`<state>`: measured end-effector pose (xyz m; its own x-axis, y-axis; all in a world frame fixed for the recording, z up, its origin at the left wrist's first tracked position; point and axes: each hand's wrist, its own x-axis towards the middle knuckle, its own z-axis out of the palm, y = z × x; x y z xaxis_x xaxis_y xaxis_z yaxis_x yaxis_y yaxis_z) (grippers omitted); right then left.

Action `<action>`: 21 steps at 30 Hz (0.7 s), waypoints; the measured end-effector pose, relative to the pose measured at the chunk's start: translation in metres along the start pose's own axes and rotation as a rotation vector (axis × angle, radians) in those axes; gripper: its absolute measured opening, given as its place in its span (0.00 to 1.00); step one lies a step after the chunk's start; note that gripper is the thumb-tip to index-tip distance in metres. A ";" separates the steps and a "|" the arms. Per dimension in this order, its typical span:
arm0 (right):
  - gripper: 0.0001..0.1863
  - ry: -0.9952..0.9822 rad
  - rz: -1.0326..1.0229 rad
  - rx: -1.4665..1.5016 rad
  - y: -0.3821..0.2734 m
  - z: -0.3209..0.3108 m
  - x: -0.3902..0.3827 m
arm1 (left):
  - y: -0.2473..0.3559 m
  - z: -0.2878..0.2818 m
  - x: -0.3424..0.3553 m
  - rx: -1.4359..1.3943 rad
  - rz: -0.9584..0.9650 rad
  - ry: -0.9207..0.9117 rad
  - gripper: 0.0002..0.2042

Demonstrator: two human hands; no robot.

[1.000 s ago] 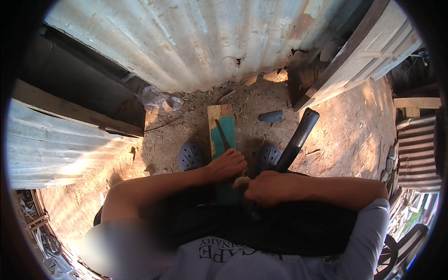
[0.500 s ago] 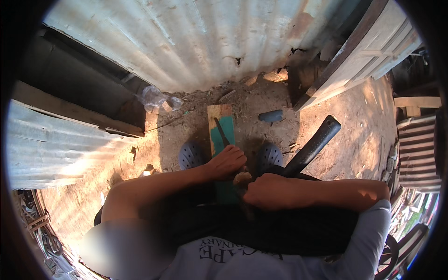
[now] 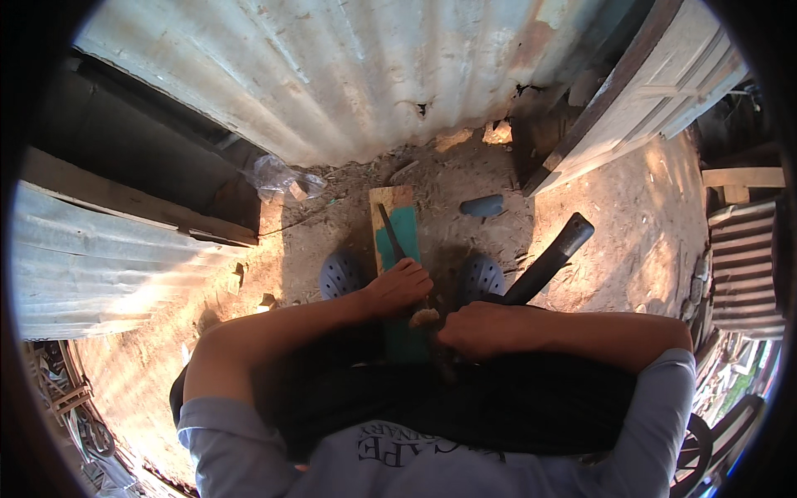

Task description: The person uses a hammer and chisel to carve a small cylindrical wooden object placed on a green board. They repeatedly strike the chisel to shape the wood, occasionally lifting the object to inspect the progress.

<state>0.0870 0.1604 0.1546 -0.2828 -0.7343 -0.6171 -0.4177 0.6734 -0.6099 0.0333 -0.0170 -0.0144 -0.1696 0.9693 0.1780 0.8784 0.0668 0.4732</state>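
My left hand (image 3: 401, 286) is closed round a slim, dark, pointed tool (image 3: 389, 229), which lies along a narrow board (image 3: 405, 220) with green paint and a bare wood end. My right hand (image 3: 475, 330) makes a fist on a long black handle (image 3: 548, 261) that sticks out to the upper right and has a hole near its end. Between the hands shows a pale, rough, rounded end (image 3: 425, 317); which tool it belongs to I cannot tell. Whatever part of the handled tool lies below my right fist is dark and mostly hidden.
Grey-blue clogs (image 3: 339, 276) stand either side of the board on the dirt ground. A dark blue-grey piece (image 3: 481, 206) lies beyond the right one. Clear plastic (image 3: 278, 177) lies far left. Corrugated metal (image 3: 349, 75) rises ahead, with a wooden door (image 3: 639, 108) at right.
The black handle's far end has swung slightly left and down. My left hand has shifted a little left with the slim tool, and the board stays in place.
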 end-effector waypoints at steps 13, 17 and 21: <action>0.12 0.021 -0.017 -0.020 0.002 -0.008 0.006 | -0.011 -0.001 -0.004 0.098 0.027 0.004 0.06; 0.14 0.097 0.120 0.018 0.007 0.005 0.019 | -0.028 -0.011 -0.007 0.050 -0.043 0.042 0.07; 0.14 -0.079 0.013 0.025 0.011 -0.003 0.016 | -0.044 0.002 -0.024 0.076 -0.016 -0.011 0.09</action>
<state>0.0750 0.1552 0.1397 -0.2187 -0.7174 -0.6614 -0.3923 0.6853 -0.6136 -0.0002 -0.0425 -0.0415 -0.1792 0.9706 0.1608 0.9071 0.0998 0.4089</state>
